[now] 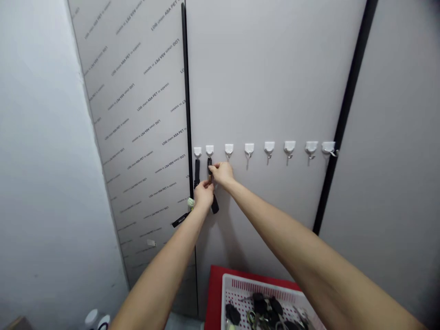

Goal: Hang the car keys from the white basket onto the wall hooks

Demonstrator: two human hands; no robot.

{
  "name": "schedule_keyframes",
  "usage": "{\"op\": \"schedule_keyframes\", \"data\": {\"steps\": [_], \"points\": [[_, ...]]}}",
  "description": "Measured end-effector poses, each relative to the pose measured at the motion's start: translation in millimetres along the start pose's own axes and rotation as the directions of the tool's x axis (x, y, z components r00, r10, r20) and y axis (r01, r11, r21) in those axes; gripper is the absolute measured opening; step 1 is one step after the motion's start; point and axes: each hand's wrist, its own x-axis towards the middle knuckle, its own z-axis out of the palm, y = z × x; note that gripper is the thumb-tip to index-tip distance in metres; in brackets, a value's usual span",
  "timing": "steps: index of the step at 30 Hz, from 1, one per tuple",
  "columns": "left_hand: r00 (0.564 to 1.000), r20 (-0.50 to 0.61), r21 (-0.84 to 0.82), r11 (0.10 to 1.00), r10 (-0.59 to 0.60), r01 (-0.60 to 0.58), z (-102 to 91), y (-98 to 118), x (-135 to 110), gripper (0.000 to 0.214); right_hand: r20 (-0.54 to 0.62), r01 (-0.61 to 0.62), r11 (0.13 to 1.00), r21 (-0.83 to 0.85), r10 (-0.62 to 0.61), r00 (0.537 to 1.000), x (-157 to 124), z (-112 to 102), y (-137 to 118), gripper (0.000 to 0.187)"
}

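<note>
A row of several white stick-on hooks [249,149] runs across a grey wall panel [261,82]. A black strap [197,172] hangs from the leftmost hook. My right hand [222,174] is closed in a pinch on the top of a second black strap [209,166] at the second hook [209,150]. My left hand [203,195] is closed around the lower part of that same strap, whose dark end [215,205] pokes out below my fingers. The other hooks to the right are bare.
A white perforated basket [240,288] holding several black key fobs and keys sits on a red surface [215,293] below. A panel covered in printed protective film [137,123] stands to the left, a black vertical strip [343,110] to the right, and a white wall at far left.
</note>
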Motion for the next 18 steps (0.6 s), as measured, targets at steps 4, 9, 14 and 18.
{"op": "schedule_keyframes", "data": {"steps": [4, 9, 14, 18], "points": [[0.986, -0.007, 0.274, 0.949, 0.166, -0.158, -8.8, -20.3, -46.5, 0.03, 0.077, 0.102, 0.993, -0.056, -0.097, 0.992, -37.5, -17.2, 25.5, 0.025], [0.887, 0.461, 0.339, 0.928, -0.022, -0.153, -11.2, -73.1, -138.1, 0.022, 0.341, 0.091, 0.985, -0.145, -0.036, 0.939, -126.0, -54.2, 105.5, 0.024], [0.668, 0.725, 0.459, 0.84, -0.166, -0.29, -5.2, -116.2, -202.5, 0.021, 0.611, 0.036, 0.94, -0.339, 0.191, 0.768, -220.7, -83.6, 184.9, 0.022], [0.658, 0.73, 0.532, 0.759, -0.186, -0.376, -2.3, -125.8, -212.4, 0.033, 0.58, 0.149, 0.861, -0.486, 0.19, 0.792, -257.3, -88.5, 205.0, 0.026]]}}
